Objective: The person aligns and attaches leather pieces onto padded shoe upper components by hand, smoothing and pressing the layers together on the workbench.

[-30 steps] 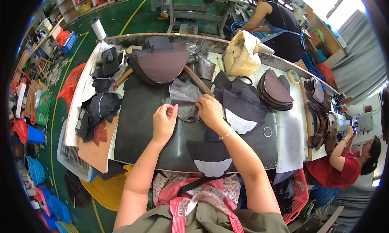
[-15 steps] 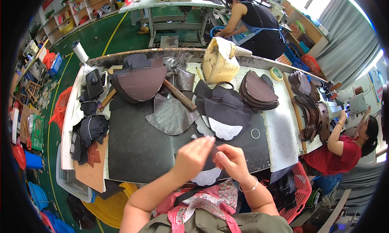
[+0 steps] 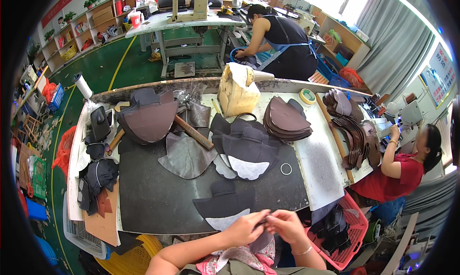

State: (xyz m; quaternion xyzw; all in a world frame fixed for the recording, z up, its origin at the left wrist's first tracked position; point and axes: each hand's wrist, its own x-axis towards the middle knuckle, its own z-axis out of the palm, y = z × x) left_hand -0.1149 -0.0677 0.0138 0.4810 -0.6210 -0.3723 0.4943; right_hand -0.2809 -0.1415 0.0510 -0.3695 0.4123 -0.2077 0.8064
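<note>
Both hands pinch 1 dark fabric piece [image 3: 262, 223] at counter [image 3: 158, 203] near edge: left hand [image 3: 244, 228], right hand [image 3: 287, 225], fingers meeting.

A long red banner [image 3: 61, 3] with pale lettering runs along the wall at the upper left, above the shelves. At the far right, a pale rectangular poster [image 3: 439, 69] with blue and red print hangs on the wall beside the grey curtain. No screens show.
</note>
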